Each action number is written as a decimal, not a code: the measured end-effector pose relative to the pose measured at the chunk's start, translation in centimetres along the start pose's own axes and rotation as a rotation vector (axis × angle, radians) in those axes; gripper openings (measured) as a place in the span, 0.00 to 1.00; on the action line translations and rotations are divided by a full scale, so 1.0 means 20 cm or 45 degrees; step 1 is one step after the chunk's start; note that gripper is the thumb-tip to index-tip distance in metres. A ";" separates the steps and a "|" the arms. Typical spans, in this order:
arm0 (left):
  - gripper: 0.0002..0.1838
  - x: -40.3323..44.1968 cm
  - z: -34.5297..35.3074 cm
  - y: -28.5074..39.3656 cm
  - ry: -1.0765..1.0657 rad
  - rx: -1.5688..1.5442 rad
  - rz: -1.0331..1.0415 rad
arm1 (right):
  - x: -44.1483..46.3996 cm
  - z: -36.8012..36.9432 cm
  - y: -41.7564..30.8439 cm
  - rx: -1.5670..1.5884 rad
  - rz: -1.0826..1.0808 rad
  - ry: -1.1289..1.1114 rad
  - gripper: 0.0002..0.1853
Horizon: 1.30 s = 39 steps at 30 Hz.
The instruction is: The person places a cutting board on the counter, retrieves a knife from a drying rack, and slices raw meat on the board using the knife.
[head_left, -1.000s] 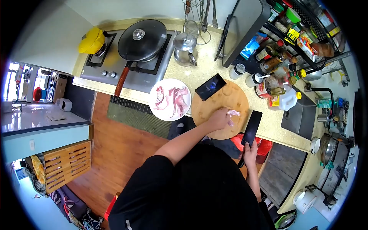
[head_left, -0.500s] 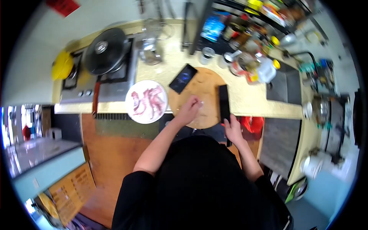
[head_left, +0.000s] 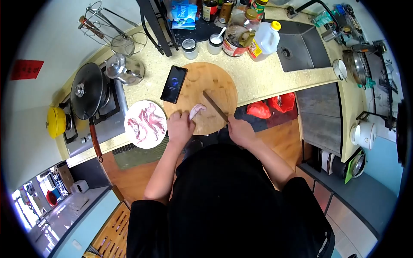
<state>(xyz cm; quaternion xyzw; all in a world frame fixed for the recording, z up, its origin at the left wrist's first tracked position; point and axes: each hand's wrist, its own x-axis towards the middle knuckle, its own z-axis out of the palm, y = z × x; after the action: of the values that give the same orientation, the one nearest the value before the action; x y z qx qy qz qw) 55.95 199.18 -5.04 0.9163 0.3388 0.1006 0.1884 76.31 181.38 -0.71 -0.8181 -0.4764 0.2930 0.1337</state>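
My right hand (head_left: 241, 130) is wrapped round the handle of a cleaver (head_left: 215, 105), whose blade stands edge-down over the round wooden board (head_left: 221, 81). A small piece of raw meat (head_left: 197, 111) lies on the board, left of the blade. At the board's lower left edge is my left hand (head_left: 180, 127), fingers closed, with its fingertips beside the meat; whether they pinch it I cannot make out. A black phone (head_left: 174, 84) rests at the board's upper left edge. Strips of raw meat (head_left: 148, 124) lie on a white plate (head_left: 133, 142) to the left.
On the left, a lidded wok (head_left: 87, 101) and a yellow pot (head_left: 56, 122) sit on the stove. A metal kettle (head_left: 129, 71) stands behind the plate. Jars (head_left: 189, 49) and a plastic jug (head_left: 264, 41) line the back, beside the sink (head_left: 303, 47). Red bags (head_left: 282, 103) hang below the counter.
The view has swung to the right. The cleaver has moved from the board's right side to over the board, its blade now on edge. My left hand has shifted to the board's lower left edge.
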 end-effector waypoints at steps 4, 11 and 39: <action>0.16 0.16 0.00 0.10 0.138 -0.102 0.186 | -0.04 0.06 0.01 0.088 0.099 0.047 0.08; 0.13 0.31 0.24 0.12 -0.071 -0.381 -0.033 | -0.10 0.00 -0.01 0.113 0.193 0.093 0.08; 0.05 0.26 0.22 0.03 0.010 -0.048 0.559 | -0.05 0.16 -0.14 -0.188 -0.001 -0.049 0.08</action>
<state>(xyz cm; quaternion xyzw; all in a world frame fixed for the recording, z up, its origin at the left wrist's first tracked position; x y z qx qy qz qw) 61.66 200.97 -8.54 0.9640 0.1299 0.1490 0.1779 72.04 181.64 -1.54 -0.8198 -0.4997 0.2725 0.0640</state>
